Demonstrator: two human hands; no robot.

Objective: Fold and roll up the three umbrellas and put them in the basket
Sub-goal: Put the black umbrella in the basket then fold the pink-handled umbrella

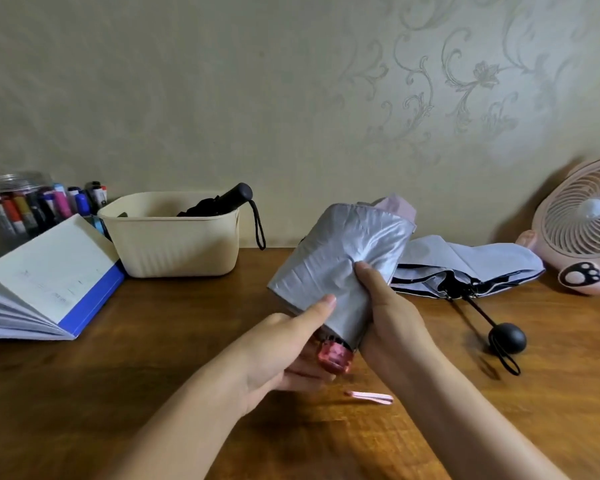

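Observation:
I hold a silver umbrella [340, 261] with a pink handle above the middle of the wooden table [153, 375]. My left hand [284, 351] grips it near the pink handle, thumb on the fabric. My right hand [392, 317] pinches the silver fabric on its right side. Its pink strap [369, 397] hangs below. A black umbrella [219, 202] lies in the cream basket [174, 247] at the back left, handle and strap over the rim. A light blue umbrella [465, 268] with a round black handle [507, 337] lies loosely collapsed on the table to the right.
An open book with a blue cover [45, 282] lies at the left. A clear jar of markers [25, 202] stands behind it. A pink desk fan [582, 230] stands at the far right. A patterned wall runs along the back.

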